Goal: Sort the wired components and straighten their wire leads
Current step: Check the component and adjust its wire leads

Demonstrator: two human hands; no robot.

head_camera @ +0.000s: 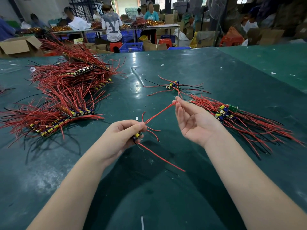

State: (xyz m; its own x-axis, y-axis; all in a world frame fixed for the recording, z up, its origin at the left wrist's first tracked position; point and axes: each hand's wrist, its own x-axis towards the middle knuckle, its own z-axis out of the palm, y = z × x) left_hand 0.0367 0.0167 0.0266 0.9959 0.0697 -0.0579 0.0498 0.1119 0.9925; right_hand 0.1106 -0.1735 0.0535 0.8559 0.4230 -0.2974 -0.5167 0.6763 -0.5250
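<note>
I am holding one little circuit board in my left hand, low in the middle of the green table. My fingers are curled round it so it is not slipping while I am pulling on its wires. A yellow part is peeking out under my fingers.

My right hand is pinching the far end of two red wire leads between my thumb and first finger. My other fingers are hanging loose, and my palm is turned up. I am holding the wires tight between my hands so they are running straight. They are pointing up and to the right, away from me, from my left hand to my right fingertips.

Another long red lead is hanging down from the board. It is pointing toward me and to the right, and it looks bent a little, so I think it needs pulling too.

On the right, a neat pile of boards is lying with its wires fanned out both ways. I think that is where the done ones are going. On the left, a big messy heap of boards is waiting. A few loose boards are sitting farther away, past my right hand.
</note>
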